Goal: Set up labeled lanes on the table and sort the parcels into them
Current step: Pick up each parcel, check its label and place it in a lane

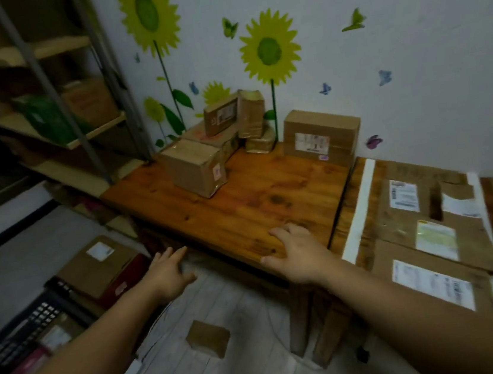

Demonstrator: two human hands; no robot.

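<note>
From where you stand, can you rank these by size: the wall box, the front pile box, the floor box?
1. The labelled box by the wall and the front box of the pile look alike, too close to rank.
2. The small box on the floor is clearly the smallest.

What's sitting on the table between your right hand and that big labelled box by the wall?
Nothing: in the head view, only bare wooden tabletop lies between the right hand and the labelled box.
</note>
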